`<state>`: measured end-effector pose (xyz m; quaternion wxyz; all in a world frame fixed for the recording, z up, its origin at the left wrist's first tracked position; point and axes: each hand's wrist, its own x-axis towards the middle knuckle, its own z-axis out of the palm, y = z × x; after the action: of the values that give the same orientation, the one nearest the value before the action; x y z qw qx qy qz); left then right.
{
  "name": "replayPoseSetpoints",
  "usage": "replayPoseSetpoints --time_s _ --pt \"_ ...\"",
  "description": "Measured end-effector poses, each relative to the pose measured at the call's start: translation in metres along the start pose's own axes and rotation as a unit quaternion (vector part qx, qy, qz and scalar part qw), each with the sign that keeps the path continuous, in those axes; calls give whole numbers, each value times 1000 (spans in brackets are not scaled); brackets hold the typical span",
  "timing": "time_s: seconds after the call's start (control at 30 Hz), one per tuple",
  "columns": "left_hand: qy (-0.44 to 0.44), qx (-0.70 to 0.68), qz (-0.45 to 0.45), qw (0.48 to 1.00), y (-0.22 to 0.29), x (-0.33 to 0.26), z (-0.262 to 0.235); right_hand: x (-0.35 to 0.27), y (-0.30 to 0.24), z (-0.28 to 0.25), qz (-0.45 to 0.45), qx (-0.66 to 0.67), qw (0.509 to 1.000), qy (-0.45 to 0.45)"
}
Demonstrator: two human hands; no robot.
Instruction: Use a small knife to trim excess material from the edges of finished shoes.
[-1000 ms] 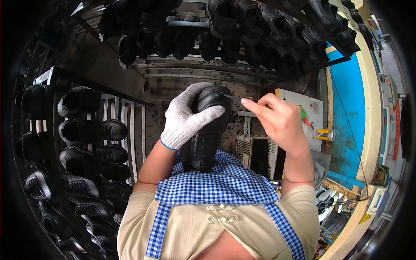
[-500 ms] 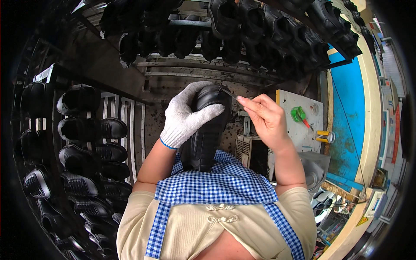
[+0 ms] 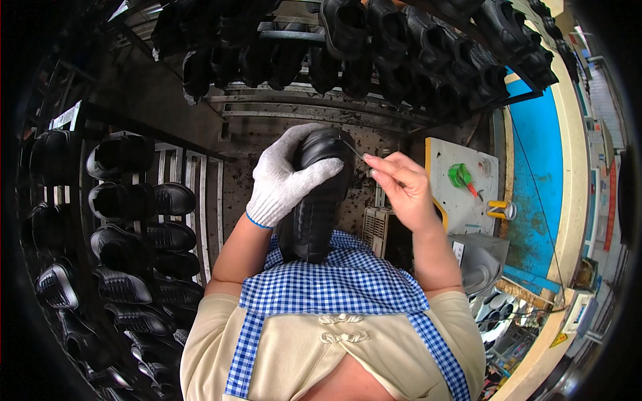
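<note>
Head view: the left hand, in a white knit glove, is wrapped over the toe end of a black shoe, fingers clenched across the upper. The shoe is held up in front of the chest, toe away from the person and heel end down near the blue checked apron. The bare right hand is just to the right of the toe, fingers pinched together on something thin; a fine line, thread or needle I can't say, runs from the pinch toward the toe.

Handling, as a guess: the shoe looks moderately heavy, with a stiff moulded sole and a softer, smooth, slightly shiny upper that could slip on bare skin. The knit glove helps there. The best hold is as shown, palm over the toe with the fingers round the side; the heel is a second option. It is not fragile.

Room: tight. A rack of black shoes fills the left side and another row of shoes hangs overhead, near the raised toe. A white desk with a green-handled tool and a yellow piece sits to the right, its edge close to the right hand. Open space is mostly straight ahead and downward toward the lap.
</note>
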<state>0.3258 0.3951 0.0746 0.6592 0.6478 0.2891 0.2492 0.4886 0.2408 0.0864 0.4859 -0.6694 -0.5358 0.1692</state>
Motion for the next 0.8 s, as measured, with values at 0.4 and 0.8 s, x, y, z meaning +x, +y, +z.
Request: replayPoseSetpoints --time_s 0.4,0.8 --pt "-25 19 -10 999 6 -5 4 49 -38 -42 -147 -243 950 -128" --pt "-15 12 -11 1000 7 -4 1 47 -39 -58 -139 -239 948 -157"
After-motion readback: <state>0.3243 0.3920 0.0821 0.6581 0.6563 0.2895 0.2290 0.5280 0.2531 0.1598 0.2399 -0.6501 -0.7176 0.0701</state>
